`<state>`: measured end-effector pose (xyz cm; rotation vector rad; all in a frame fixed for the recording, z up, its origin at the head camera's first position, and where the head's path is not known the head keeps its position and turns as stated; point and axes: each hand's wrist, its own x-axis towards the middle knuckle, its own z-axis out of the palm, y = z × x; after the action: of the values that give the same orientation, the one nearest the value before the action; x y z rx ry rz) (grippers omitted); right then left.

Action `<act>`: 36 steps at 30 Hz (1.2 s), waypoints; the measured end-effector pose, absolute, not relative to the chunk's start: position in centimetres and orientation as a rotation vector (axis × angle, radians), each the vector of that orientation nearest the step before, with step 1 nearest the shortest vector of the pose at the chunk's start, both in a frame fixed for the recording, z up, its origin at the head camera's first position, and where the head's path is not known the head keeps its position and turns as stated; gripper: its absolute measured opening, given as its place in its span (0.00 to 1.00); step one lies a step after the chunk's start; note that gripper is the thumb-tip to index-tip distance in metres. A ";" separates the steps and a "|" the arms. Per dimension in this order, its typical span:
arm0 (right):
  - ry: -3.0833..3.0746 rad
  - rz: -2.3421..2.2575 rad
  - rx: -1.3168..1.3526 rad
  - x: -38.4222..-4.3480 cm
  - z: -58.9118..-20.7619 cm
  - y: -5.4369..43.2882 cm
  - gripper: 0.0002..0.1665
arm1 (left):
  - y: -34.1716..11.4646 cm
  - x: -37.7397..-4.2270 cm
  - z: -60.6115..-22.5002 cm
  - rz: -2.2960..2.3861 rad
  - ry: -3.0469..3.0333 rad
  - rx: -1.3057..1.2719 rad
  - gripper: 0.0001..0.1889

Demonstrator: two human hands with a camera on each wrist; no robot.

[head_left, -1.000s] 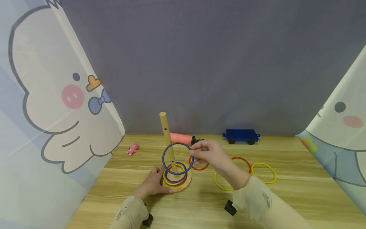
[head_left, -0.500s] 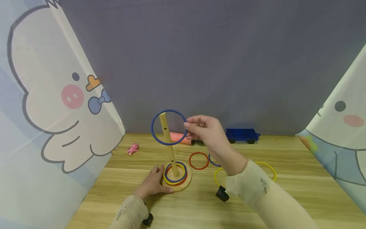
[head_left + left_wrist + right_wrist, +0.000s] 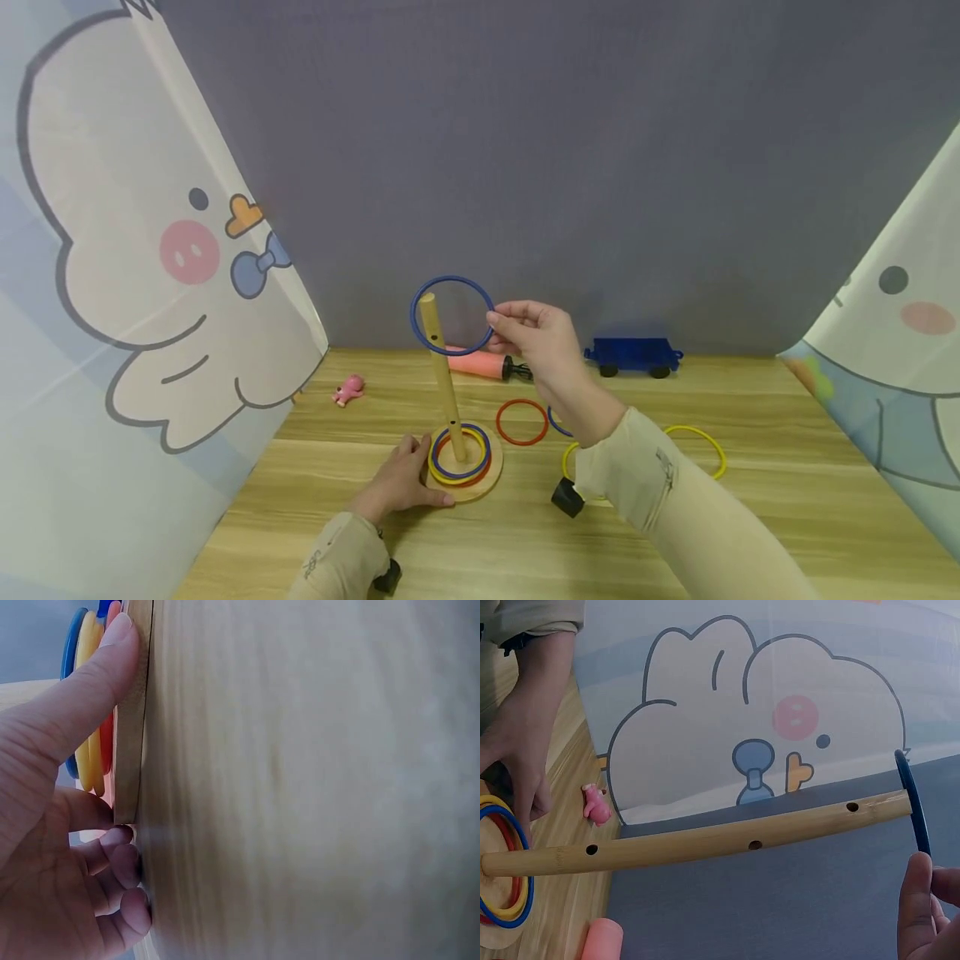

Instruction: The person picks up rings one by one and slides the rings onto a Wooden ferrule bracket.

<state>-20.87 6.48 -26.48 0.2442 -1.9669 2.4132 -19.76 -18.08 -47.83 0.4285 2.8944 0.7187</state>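
In the head view my right hand (image 3: 543, 342) pinches a blue ring (image 3: 452, 277) by its right side between thumb and fingers. The ring is level with the top of an upright wooden post (image 3: 444, 383); the right wrist view has its edge beside the post's tip. Whether the post passes through it, I cannot tell. My left hand (image 3: 401, 481) holds the left edge of the post's round wooden base (image 3: 495, 482). Its thumb lies along the base's edge in the left wrist view, fingers curled at the other side. Blue, yellow and red rings (image 3: 526, 881) lie around the post's foot.
A red ring (image 3: 522, 401), a yellow ring (image 3: 701, 432) and other rings partly behind my right arm lie on the table. Farther back are a pink figurine (image 3: 349, 390), a salmon-coloured cylinder (image 3: 476, 364) with a black end and a blue toy wagon (image 3: 633, 354).
My right hand has raised the blue ring from low beside the post to its top, then shifted it slightly right and tilted it flatter. The left hand stays on the base.
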 end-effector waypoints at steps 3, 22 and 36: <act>-1.971 2.407 0.258 -21.1 -26.6 6.4 0.13 | -18.0 -19.9 -47.8 0.716 2.895 0.424 0.62; -2.294 2.367 0.067 -22.2 -39.9 6.2 0.09 | -18.0 -20.1 -47.7 0.716 2.911 0.445 0.63; -2.394 2.306 0.071 -22.1 -46.9 5.3 0.10 | -18.0 -19.9 -47.9 0.692 2.912 0.461 0.62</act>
<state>-22.11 5.29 -46.86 0.0715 -2.3942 2.3064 -19.90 -17.99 -47.89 0.4608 2.9116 0.6920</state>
